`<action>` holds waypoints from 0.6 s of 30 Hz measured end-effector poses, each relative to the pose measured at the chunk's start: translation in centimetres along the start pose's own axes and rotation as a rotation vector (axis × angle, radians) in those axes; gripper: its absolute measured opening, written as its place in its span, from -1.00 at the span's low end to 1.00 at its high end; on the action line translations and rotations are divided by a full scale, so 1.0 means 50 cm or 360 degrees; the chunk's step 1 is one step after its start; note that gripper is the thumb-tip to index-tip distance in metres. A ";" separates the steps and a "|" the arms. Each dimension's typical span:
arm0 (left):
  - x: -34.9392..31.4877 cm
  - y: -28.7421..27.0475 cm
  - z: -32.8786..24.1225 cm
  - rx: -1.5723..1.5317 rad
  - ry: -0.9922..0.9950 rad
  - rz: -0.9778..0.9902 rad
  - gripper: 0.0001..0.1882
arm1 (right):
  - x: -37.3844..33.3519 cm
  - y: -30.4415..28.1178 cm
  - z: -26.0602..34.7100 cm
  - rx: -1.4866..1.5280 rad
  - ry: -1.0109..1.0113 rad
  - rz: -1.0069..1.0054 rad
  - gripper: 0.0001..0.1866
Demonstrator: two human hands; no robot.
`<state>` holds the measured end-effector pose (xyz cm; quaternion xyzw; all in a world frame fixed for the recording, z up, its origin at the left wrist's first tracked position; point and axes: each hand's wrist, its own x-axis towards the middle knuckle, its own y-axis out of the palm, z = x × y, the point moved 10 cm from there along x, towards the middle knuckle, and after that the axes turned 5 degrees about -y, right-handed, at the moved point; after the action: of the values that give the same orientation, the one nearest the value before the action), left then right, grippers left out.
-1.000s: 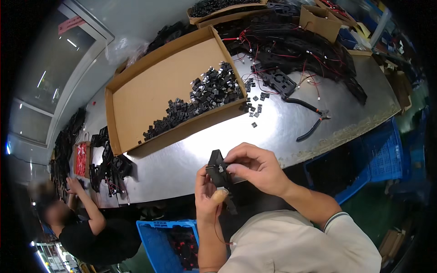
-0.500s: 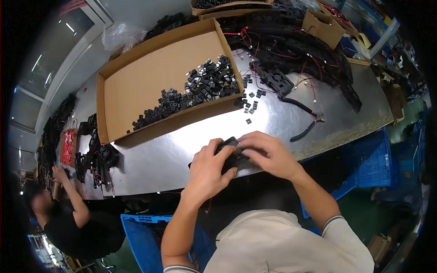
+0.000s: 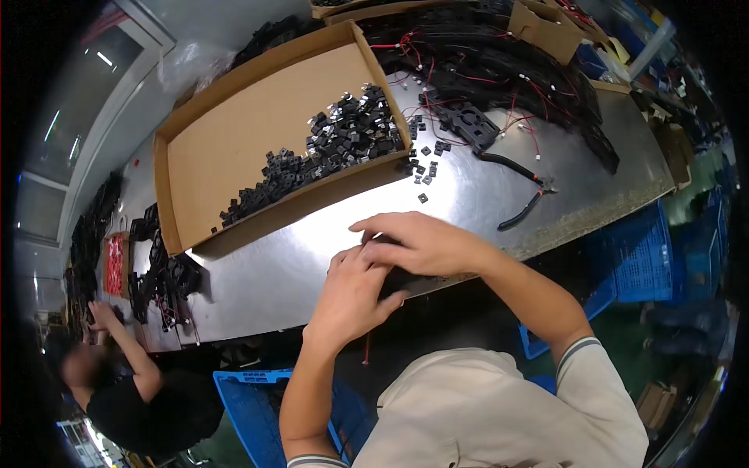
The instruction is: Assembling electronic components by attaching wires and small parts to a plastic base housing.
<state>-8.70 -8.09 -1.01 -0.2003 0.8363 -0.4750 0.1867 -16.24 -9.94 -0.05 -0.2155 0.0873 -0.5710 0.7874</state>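
My left hand (image 3: 349, 292) is at the near edge of the metal table, its fingers bent over a black plastic part (image 3: 399, 282) with the thumb along the near side. Most of that part is hidden under both hands. My right hand (image 3: 427, 243) reaches across the top of it, fingers curled and overlapping the left fingertips. Whatever lies between the right fingers is hidden. Beyond the hands, a shallow cardboard box (image 3: 173, 195) holds a heap of small black square pieces (image 3: 285, 173) and black pieces with shiny metal ends (image 3: 355, 129).
Loose black squares (image 3: 424, 198) lie right of the box. Black-handled pliers (image 3: 521, 212) rest farther right, below black housings (image 3: 468, 125) with red wires. Blue crates (image 3: 640, 261) stand beyond the table edge. At the left, another person (image 3: 129, 374) works beside a box of red pieces (image 3: 115, 265).
My right hand has moved left and now lies over the left fingers, covering more of the black part. A red wire end hangs below the left hand. The view has shifted slightly.
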 end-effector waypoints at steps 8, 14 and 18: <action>-0.024 -0.032 0.015 -0.0238 -0.0016 -0.0452 -0.29 | -0.074 -0.034 0.025 -0.0378 -0.0278 -0.0037 -0.83; -0.040 -0.031 0.021 0.0059 -0.0176 -0.0645 -0.22 | -0.071 -0.027 0.030 -0.0714 -0.0064 0.0079 -0.89; -0.033 -0.035 0.016 0.0017 -0.0190 -0.0510 -0.26 | -0.071 -0.017 0.035 -0.0973 -0.0127 0.0115 -0.89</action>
<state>-6.61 -8.65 0.31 -0.3580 0.7785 -0.4904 0.1591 -17.49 -6.39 1.49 -0.4612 0.2316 -0.4811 0.7086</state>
